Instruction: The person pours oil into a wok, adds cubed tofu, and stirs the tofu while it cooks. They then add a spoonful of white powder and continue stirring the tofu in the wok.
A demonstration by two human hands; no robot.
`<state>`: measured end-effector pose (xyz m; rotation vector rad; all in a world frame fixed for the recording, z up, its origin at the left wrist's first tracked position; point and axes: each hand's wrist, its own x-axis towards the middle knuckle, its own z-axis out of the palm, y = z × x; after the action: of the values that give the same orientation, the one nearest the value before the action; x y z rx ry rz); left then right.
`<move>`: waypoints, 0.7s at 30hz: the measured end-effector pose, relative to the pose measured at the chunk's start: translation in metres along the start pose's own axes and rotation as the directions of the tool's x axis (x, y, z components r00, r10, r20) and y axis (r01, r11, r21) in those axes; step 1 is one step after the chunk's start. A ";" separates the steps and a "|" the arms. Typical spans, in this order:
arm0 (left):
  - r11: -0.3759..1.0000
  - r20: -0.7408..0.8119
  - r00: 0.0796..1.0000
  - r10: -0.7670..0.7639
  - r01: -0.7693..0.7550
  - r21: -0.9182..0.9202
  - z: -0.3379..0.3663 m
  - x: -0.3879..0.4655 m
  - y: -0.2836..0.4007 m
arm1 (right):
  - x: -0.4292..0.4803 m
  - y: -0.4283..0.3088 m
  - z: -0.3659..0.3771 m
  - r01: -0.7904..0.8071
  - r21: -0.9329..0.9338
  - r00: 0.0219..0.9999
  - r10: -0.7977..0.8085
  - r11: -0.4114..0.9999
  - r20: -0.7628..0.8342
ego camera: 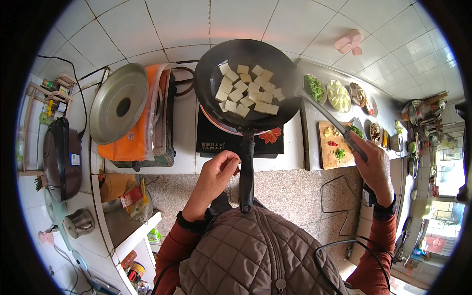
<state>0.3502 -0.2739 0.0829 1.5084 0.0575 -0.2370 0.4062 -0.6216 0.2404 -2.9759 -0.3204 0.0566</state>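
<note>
A black wok [210, 84] with a long black handle [246, 173] stands on an induction cooker [221, 145]. Several pieces of white tofu [253, 87] lie spread over its bottom. My right hand [372, 167] grips the handle of a metal cooking utensil [328, 114], whose far end reaches the wok's right rim; its head cannot be made out. Close to the left of the wok handle is my left hand [220, 170], thumb and forefinger near each other. Whether anything small is between them, or whether they touch the handle, I cannot tell.
On the right counter a wooden cutting board [328, 158] holds chopped ingredients and a cleaver, with plates of cut green [314, 88] and pale vegetables [338, 96] behind. A large metal lid [110, 110] leans over an orange bag [121, 149] at left. A black cable [354, 241] crosses my right arm.
</note>
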 end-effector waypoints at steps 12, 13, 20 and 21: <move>1.000 -0.018 1.000 -0.014 0.014 -0.010 0.002 0.001 -0.005 | -0.005 0.000 -0.002 0.001 0.039 0.999 -0.003 0.999 0.046; 1.000 -0.014 1.000 -0.010 0.010 -0.008 0.002 0.001 -0.005 | -0.003 0.001 0.001 0.021 0.039 0.999 -0.023 0.999 0.037; 0.999 -0.028 0.999 -0.018 0.017 -0.038 0.003 0.000 -0.004 | 0.012 0.007 0.025 0.061 -0.035 0.998 -0.062 0.997 -0.027; 1.000 -0.028 0.999 -0.015 0.015 -0.021 0.003 -0.001 -0.004 | 0.011 0.007 0.024 0.058 -0.033 0.998 -0.059 0.998 -0.032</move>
<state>0.3486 -0.2769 0.0790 1.4917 0.0935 -0.2263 0.4173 -0.6226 0.2154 -2.9932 -0.4081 -0.0038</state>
